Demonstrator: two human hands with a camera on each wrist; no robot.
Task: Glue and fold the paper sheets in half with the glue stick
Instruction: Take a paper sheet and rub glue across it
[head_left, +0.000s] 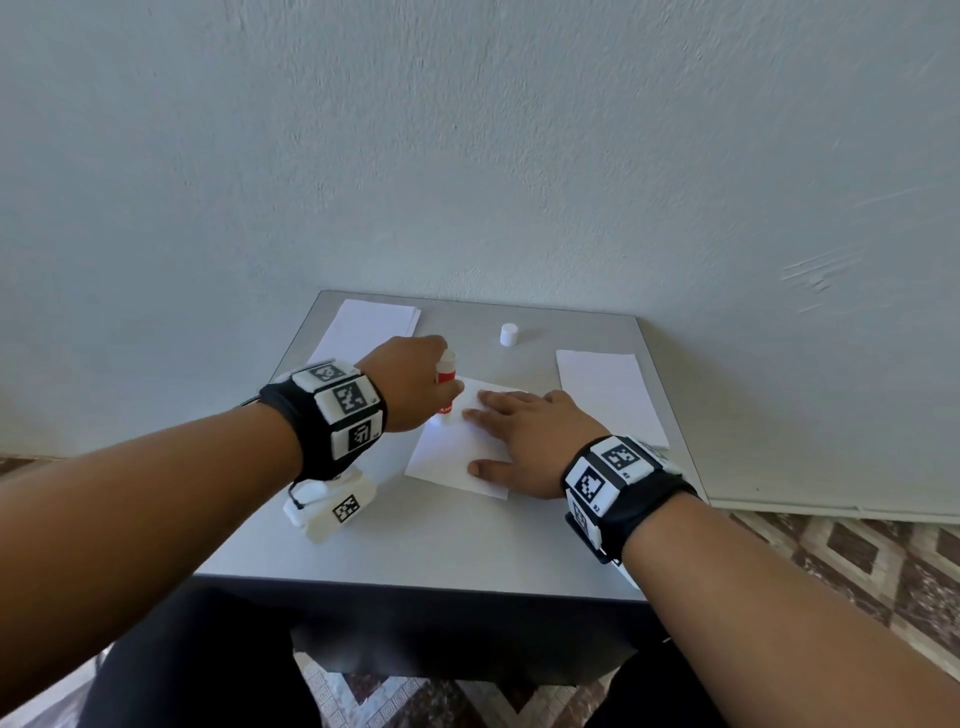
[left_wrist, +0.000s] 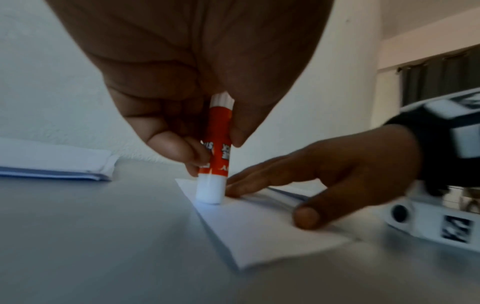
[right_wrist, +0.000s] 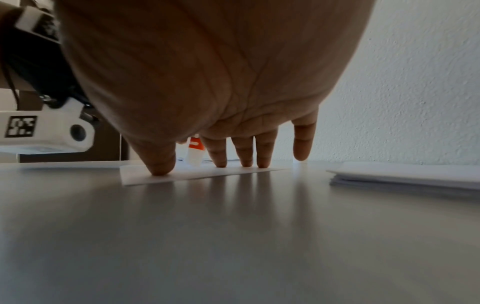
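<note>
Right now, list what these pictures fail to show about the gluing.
- Glue on the paper sheet: too faint in every view.
- Glue stick tip: hidden where its end meets the paper, left wrist view.
- Glue stick label: blurred.
- Left hand fingers: hidden behind the hand in the head view.
- Right hand palm contact: unclear.

On the table (head_left: 426, 540), one paper sheet (head_left: 447, 457) lies between two stacks (head_left: 363, 325), the cap (head_left: 509, 334) behind it.
</note>
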